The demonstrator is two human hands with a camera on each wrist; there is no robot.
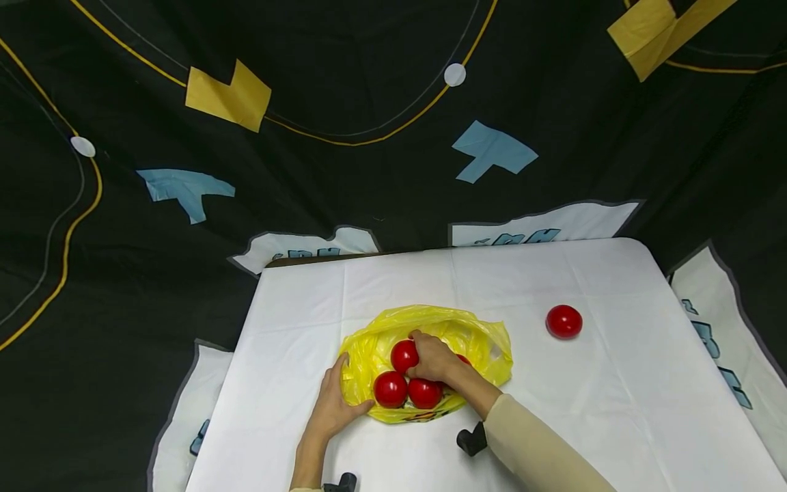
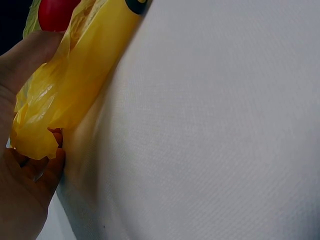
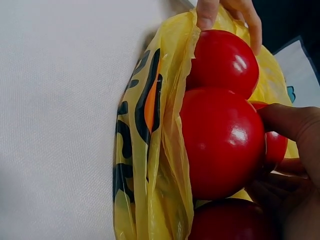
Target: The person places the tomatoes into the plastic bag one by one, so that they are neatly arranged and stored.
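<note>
A yellow plastic bag (image 1: 486, 342) lies with its mouth spread open on the white table, several glossy red balls inside it. My left hand (image 1: 335, 403) grips the bag's left edge, thumb at the rim and fingers on the outer side. Reaching in from the right, my right hand (image 1: 435, 359) holds the rearmost-left red ball (image 1: 402, 356) between thumb and fingers. Two more balls, one left (image 1: 390, 389) and one right (image 1: 425, 393), sit at the bag's front rim. Another ball (image 1: 464, 359) is mostly hidden behind the right hand. Dark print (image 3: 150, 110) marks the bag's near side.
A single red ball (image 1: 563, 322) rests on the white tablecloth (image 1: 615, 383), right of the bag. Black camera mounts show at the left wrist (image 1: 346, 482) and right wrist (image 1: 472, 439). A dark decorated curtain (image 1: 369, 184) hangs behind the table.
</note>
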